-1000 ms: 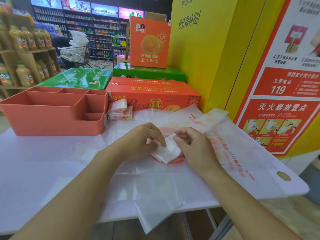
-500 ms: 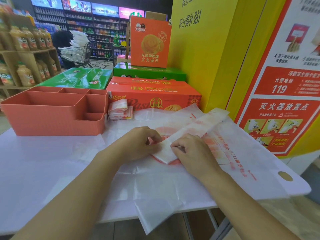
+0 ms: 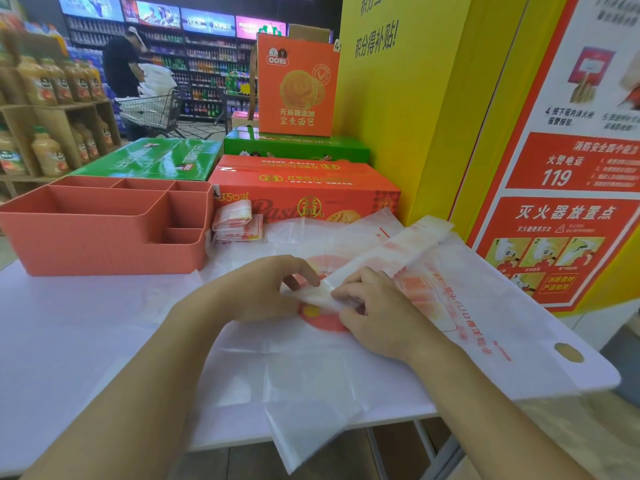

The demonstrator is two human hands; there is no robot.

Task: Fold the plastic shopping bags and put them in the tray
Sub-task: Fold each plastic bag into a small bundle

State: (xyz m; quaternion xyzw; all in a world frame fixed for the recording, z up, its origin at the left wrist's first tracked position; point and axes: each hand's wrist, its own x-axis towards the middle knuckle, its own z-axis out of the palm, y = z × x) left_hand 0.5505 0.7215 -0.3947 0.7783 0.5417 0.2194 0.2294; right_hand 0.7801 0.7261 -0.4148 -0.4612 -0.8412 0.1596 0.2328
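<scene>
At the centre of the frame the left hand and right hand both pinch the near end of a bag folded into a strip. It lies on the surface. The film looks thin, limp and slippery, so it is probably best held at the creased end. The tray sits at left.

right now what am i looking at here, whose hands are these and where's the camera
There is no machine: these are a person's two bare hands, seen from one camera worn on the head, looking forward and down. The left hand and right hand both pinch the near end of a bag folded into a long strip. It lies on flat bags spread over a white table. A pink tray stands at the left, with folded bags beside it, not in it. Behind stand boxes.
</scene>
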